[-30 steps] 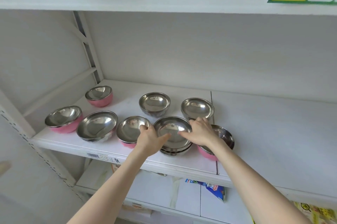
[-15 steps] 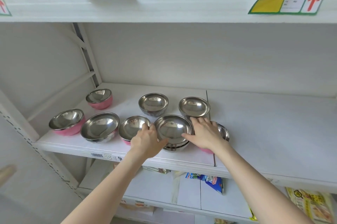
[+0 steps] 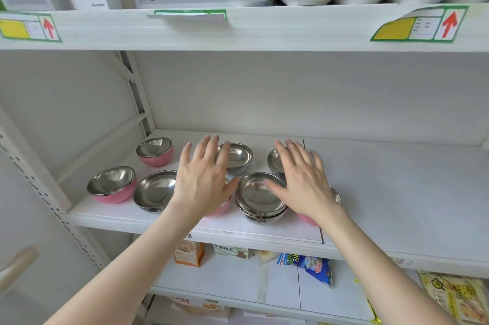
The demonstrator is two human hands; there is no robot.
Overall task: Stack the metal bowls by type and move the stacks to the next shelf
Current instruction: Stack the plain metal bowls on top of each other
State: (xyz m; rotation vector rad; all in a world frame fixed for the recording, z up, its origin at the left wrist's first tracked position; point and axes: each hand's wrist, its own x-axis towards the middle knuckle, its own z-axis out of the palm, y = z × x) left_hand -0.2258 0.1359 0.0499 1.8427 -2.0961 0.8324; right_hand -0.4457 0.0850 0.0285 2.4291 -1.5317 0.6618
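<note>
Loose pink bowls (image 3: pixel 113 196) sat unstacked at the left of the shelf (image 3: pixel 397 192). The left hand (image 3: pixel 201 179) had let go of the steel stack (image 3: pixel 260 200) near the front edge, fingers (image 3: pixel 209 147) spread wide and empty; the right hand (image 3: pixel 304 181) likewise, so sorting seemed unfinished

My left hand (image 3: pixel 203 179) and my right hand (image 3: pixel 304 181) are bare, and so are my left forearm (image 3: pixel 132 266) and right forearm (image 3: pixel 383 266), uncovered from the lower edge of the view up to the wrists. The forearms are slim and smooth, narrowing toward the wrists. My fingers (image 3: pixel 209 150) are long and slender, with short, rounded, plain fingernails (image 3: pixel 188 144). Faint ridges of knuckle and tendon run along the backs of both hands. The wide lens makes my arms look broad near the bottom.
</note>
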